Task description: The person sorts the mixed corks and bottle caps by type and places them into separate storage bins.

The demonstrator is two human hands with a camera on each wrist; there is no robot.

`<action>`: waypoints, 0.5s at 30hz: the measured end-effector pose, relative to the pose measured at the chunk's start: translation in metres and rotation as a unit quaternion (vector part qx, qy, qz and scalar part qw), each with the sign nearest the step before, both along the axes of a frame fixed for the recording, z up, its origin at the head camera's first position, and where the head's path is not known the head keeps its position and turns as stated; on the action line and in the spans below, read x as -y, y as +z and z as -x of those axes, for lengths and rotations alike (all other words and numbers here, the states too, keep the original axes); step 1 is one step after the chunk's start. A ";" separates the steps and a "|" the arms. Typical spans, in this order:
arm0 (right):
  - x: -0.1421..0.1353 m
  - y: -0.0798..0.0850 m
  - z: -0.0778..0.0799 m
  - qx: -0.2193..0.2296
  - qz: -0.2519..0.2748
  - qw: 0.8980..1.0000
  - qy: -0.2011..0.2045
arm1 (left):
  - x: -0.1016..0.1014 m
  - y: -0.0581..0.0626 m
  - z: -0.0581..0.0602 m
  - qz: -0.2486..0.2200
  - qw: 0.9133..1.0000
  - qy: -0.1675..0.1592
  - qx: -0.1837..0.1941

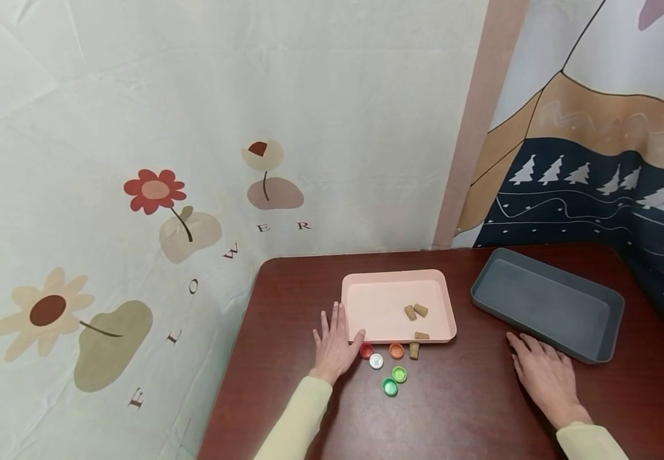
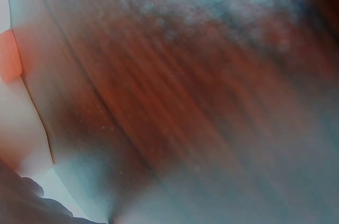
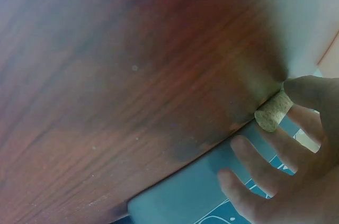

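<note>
My left hand (image 1: 334,350) lies at the left edge of the pink tray (image 1: 378,310), fingers straight and spread, the thumb at its near-left corner. In the right wrist view, my right hand (image 3: 286,166) pinches a cork (image 3: 274,112) between thumb and fingers; the head view hides this cork under the hand. That hand is close to the near edge of the dark grey tray (image 1: 544,303). Inside the pink tray lie two corks (image 1: 420,310) side by side and a third cork (image 1: 422,335) by the near rim. Another cork (image 1: 414,351) is just outside it.
Several bottle caps lie on the brown table (image 1: 441,409) before the pink tray: a red cap (image 1: 367,351), a white cap (image 1: 376,361), an orange cap (image 1: 397,351), a light green cap (image 1: 399,374) and a green cap (image 1: 390,387). A printed cloth (image 1: 355,128) hangs behind.
</note>
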State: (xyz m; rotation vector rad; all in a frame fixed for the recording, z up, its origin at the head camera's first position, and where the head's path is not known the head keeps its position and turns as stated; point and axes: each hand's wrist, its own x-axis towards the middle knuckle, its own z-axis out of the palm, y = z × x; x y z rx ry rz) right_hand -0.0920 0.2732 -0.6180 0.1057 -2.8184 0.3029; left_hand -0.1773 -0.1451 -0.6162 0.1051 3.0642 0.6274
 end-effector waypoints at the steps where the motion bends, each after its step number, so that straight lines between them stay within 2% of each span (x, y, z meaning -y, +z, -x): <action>1: 0.000 0.000 0.000 -0.005 -0.001 1.000 0.000 | 0.000 0.000 0.000 -0.001 1.000 0.000 -0.001; 15: 0.004 0.001 -0.003 -0.046 0.021 0.999 -0.009 | 0.000 0.000 0.000 -0.003 1.000 0.001 0.000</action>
